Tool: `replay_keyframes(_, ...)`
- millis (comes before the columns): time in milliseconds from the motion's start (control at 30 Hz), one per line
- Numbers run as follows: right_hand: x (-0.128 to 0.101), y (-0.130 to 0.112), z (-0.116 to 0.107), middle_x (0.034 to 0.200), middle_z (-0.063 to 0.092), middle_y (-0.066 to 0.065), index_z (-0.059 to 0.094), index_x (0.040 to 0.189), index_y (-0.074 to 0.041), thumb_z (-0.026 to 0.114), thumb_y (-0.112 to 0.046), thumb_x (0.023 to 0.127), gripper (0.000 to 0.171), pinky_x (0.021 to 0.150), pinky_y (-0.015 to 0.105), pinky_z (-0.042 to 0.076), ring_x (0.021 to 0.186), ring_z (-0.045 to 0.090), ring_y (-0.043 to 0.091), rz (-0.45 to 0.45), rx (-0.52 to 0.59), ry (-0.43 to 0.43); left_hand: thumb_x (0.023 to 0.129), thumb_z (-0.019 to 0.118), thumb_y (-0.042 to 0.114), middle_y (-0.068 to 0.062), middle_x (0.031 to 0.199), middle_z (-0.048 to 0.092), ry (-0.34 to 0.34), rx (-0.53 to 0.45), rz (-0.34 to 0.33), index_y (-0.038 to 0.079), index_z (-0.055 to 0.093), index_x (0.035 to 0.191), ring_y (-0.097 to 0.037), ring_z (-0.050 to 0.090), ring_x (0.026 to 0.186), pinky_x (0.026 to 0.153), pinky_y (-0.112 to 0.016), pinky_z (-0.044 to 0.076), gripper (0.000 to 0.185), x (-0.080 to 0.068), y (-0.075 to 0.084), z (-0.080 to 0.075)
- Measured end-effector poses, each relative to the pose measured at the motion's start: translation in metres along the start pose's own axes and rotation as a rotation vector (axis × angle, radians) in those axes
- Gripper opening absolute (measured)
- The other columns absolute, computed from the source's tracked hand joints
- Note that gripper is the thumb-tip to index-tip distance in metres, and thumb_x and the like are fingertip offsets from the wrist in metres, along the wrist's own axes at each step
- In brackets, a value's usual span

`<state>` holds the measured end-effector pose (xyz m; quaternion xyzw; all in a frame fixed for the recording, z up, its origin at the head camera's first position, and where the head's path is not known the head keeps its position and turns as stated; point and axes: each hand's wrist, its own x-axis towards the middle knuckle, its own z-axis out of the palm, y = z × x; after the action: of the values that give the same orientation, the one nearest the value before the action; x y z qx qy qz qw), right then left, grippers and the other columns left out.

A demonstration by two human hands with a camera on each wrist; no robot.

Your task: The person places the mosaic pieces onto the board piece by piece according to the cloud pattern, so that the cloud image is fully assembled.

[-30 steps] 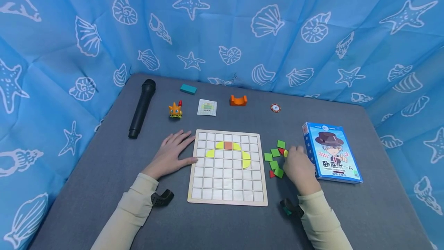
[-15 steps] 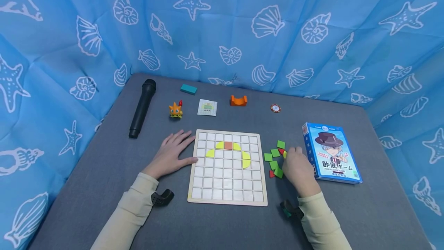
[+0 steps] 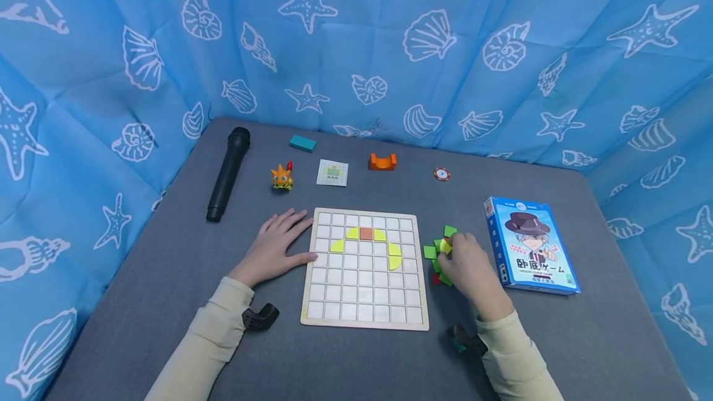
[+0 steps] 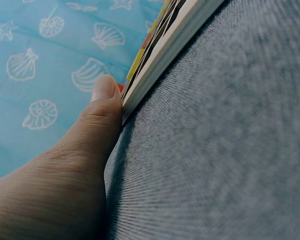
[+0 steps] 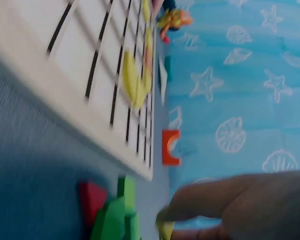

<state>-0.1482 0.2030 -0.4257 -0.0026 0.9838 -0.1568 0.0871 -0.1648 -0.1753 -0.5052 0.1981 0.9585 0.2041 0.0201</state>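
Note:
A square wooden grid board (image 3: 364, 317) with white cells lies in the middle of the table. Several yellow rounded tiles (image 3: 395, 262) and one orange-brown square tile (image 3: 366, 234) form an arch in its upper cells. My left hand (image 3: 273, 246) rests spread beside the board, its thumb (image 4: 102, 95) against the left edge. To the right of the board, my right hand (image 3: 470, 268) pinches a yellow tile (image 3: 445, 246) between thumb and fingers, over a loose pile of green tiles (image 3: 430, 252). A red tile (image 5: 91, 200) shows among them, and the hand partly covers the pile.
A blue game box (image 3: 537, 246) lies just right of my right hand. Behind the board are a microphone (image 3: 228, 175), an orange figurine (image 3: 281, 177), a teal block (image 3: 302, 143), a printed pattern card (image 3: 332, 172), an orange arch block (image 3: 382, 161) and a poker chip (image 3: 442, 174).
My right hand has moved left toward the board with the yellow tile, which now shows over the green pile. My left hand stays where it was.

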Motion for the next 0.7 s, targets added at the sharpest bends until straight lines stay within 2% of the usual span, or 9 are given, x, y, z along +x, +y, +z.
replay_keyframes(233, -0.004, -0.024, 0.009, 0.095, 0.057, 0.016, 0.06, 0.106, 0.006, 0.067, -0.012, 0.085, 0.029, 0.056, 0.028, 0.045, 0.07, 0.051, 0.02, -0.199, 0.052, 0.087, 0.085, 0.047, 0.073, -0.001, 0.157, 0.027, 0.006, -0.006, 0.007, 0.026, 0.031, 0.151, -0.026, 0.017, 0.147, 0.116, -0.054, 0.011, 0.083, 0.0, -0.001, 0.001)
replay_keyframes(533, -0.005, -0.052, 0.024, 0.096, 0.057, 0.011, 0.061, 0.104, 0.0, 0.07, -0.014, 0.084, 0.026, 0.058, 0.025, 0.045, 0.07, 0.049, 0.016, -0.29, 0.035, 0.085, 0.085, 0.049, 0.071, -0.001, 0.157, 0.027, 0.005, -0.004, 0.011, 0.025, 0.032, 0.151, -0.027, 0.016, 0.147, 0.116, -0.054, 0.011, 0.083, -0.001, 0.0, 0.0)
replay_keyframes(700, -0.007, -0.069, 0.032, 0.091, 0.058, 0.008, 0.062, 0.098, -0.002, 0.071, -0.012, 0.081, 0.022, 0.058, 0.026, 0.047, 0.068, 0.049, 0.013, -0.421, 0.014, 0.133, 0.085, 0.05, 0.07, -0.001, 0.157, 0.027, 0.007, -0.002, 0.014, 0.025, 0.032, 0.151, -0.026, 0.016, 0.147, 0.116, -0.054, 0.011, 0.082, -0.001, 0.0, 0.0)
